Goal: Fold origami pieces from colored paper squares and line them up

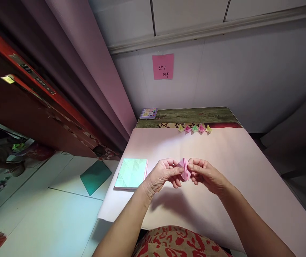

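Above the middle of the table, a small pink origami piece [184, 170] with several folded layers is held between both hands. My left hand [168, 173] pinches its left side, thumb on the near face. On its right side my right hand [201, 171] pinches it between thumb and fingers. The fingertips behind the paper are partly hidden. To the left lies a stack of square paper [131, 173], its top sheet light green with crease marks. Several small folded pieces in yellow, pink and green stand in a row, among them a green one [194, 129], toward the far edge.
A pale sheet [222, 150] covers most of the table [196, 115]. A small printed packet [148, 113] sits at the far left corner. A pink note [163, 67] hangs on the wall. Left are a curtain [88, 64], a red door [35, 107] and a green square [95, 177] on the floor.
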{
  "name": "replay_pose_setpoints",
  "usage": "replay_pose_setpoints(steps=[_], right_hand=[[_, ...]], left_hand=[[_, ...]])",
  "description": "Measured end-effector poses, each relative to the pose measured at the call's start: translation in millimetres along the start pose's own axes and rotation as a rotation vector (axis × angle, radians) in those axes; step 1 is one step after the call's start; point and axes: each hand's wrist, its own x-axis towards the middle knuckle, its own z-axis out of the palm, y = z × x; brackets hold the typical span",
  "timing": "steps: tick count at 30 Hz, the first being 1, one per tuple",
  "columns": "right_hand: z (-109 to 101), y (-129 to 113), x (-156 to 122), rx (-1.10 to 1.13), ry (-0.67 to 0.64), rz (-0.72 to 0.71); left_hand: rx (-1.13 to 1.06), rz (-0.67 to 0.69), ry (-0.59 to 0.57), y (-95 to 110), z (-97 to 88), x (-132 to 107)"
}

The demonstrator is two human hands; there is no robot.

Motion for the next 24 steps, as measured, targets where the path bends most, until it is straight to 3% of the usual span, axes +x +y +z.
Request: replay_pose_setpoints(steps=[7,14,19,24], right_hand=[[7.1,4.9,4.7,-0.16,0.142,-0.195],[11.9,15.8,16.4,-0.18,0.19,-0.181],[17.4,28.6,21.4,-0.095,0.36,-0.284],[15.6,26.7,16.5,-0.181,0.291,-0.264]], left_hand=[[0.093,0.197,0.213,-1.7,5.8,2.0],[0.019,0.248,0.425,-6.7,11.7,9.6],[-0.047,0.228,0.453,-22.7,11.8,16.4],[0.06,0.225,0.449,-21.8,-0.2,19.4]])
